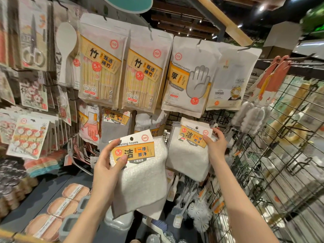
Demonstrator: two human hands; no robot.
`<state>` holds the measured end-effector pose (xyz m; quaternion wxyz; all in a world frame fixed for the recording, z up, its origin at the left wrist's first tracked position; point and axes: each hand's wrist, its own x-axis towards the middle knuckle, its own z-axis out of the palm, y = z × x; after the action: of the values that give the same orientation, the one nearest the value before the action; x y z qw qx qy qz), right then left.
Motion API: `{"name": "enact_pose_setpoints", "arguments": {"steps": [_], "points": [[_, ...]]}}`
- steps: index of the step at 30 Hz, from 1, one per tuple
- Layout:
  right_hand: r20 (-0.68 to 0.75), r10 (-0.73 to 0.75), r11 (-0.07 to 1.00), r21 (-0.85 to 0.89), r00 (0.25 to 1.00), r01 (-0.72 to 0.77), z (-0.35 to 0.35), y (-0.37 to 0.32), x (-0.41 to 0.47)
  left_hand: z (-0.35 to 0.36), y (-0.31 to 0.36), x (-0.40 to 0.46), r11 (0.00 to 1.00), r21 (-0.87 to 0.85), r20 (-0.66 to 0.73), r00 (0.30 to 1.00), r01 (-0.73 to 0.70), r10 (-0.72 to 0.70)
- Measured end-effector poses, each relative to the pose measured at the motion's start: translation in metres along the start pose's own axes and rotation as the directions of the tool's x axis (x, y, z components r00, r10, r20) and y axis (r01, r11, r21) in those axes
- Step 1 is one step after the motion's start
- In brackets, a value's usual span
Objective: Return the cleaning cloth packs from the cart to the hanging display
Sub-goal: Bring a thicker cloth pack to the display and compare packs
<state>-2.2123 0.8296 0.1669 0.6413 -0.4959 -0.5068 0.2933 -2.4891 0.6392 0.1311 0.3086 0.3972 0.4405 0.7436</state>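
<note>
The left hand (108, 165) pinches a towel pack (140, 172) by its card; the right hand (214, 142) grips the hung packs (189, 151) at its three o'clock. Hanging appears underway: next, the card's hole (131, 138) must meet the hidden hook.

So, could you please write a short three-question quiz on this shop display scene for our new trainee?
1. True or false: the left hand holds a white cleaning towel pack with an orange label.
2. What does the right hand grip? A) the white disposable gloves pouch B) a second white cleaning towel pack C) the white rice paddle
3. Fill in: the two bamboo chopstick packs hang ___ the towel packs.

Key: 1 true; 2 B; 3 above.
</note>
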Motion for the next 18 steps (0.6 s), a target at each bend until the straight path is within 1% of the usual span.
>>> {"name": "enact_pose_setpoints", "arguments": {"steps": [4,10,13,18], "points": [[-0.041,0.014,0.999,-0.037,0.999,-0.015,0.01,0.007,0.006,0.0,-0.001,0.0,1.0,-0.018,0.005,1.0,0.01,-0.01],[-0.173,0.021,0.992,-0.117,0.985,-0.041,0.021,0.016,0.018,0.003,-0.001,0.0,1.0,-0.021,0.008,1.0,0.012,-0.012],[-0.175,-0.001,0.979,-0.199,0.984,-0.035,0.023,0.02,0.022,0.005,0.001,0.001,1.0,-0.029,-0.003,1.0,0.002,-0.002],[-0.169,-0.027,0.966,-0.258,0.985,-0.018,0.017,0.017,0.016,0.008,0.0,0.005,0.999,-0.039,0.014,1.0,0.015,-0.014]]}}
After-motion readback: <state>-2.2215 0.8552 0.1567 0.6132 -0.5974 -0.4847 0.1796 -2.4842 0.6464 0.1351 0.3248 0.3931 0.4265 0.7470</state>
